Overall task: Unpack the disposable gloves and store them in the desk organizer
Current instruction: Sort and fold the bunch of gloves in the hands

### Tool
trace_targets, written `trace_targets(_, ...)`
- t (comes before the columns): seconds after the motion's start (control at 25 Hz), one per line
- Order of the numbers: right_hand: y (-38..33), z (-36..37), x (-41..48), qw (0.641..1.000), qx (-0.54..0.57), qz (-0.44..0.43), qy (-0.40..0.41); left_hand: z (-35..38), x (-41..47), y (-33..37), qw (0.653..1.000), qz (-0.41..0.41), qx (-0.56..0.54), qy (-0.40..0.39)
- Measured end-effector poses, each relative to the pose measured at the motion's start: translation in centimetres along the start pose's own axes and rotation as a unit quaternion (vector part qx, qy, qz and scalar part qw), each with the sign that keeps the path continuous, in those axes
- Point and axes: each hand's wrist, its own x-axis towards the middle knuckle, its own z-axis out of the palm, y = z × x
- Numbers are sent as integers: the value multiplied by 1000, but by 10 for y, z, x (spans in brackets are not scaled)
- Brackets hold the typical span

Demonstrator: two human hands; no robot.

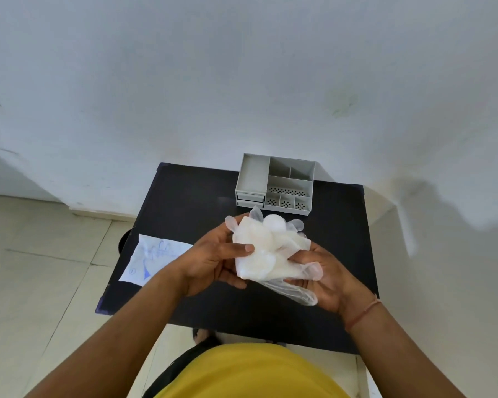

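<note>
A bunch of translucent white disposable gloves (263, 248) is held above the middle of the black table (184, 196). My left hand (213, 259) grips the bunch from the left, thumb pressed on top. From the right and below, my right hand (325, 280) holds the loose glove fingers that hang down. The grey desk organizer (275, 185) stands at the table's far edge, just beyond the gloves, with several open compartments and two small drawers on its left front. The compartments look bare.
A flat clear plastic package with blue print (153, 257) lies on the table's left edge, partly overhanging. A white wall rises right behind the table. Tiled floor lies to the left. My yellow shirt fills the bottom of the view.
</note>
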Motion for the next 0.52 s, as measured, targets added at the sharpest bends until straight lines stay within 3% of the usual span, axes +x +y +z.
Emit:
trace_targets(0.16, -12, 17, 6, 998, 57, 34, 21, -5, 2, -9, 990, -20, -135, 38)
trace_targets(0.28, -24, 18, 1, 992, 126, -14, 24, -8, 3, -8, 962, -15, -259, 81)
trace_targets(0.32, -23, 17, 2, 996, 47, -46, 58, -9, 5, -6, 957, -13, -277, 91)
trace_targets(0.36, -19, 13, 5, 980, -119, -102, 119, -10, 7, -4, 953, -14, -288, 97)
trace_targets(0.4, -14, 11, 5, 906, -344, -167, 182, -11, 10, -1, 951, -17, -292, 100)
trace_targets(0.44, -9, 9, 5, 805, -502, -229, 217, -11, 13, 3, 952, -22, -286, 105)
trace_targets(0.48, -8, 10, 5, 725, -584, -290, 223, -10, 15, 7, 955, -24, -275, 109)
trace_targets(0.52, -11, 16, 6, 679, -614, -342, 210, -9, 18, 12, 958, -23, -264, 110)
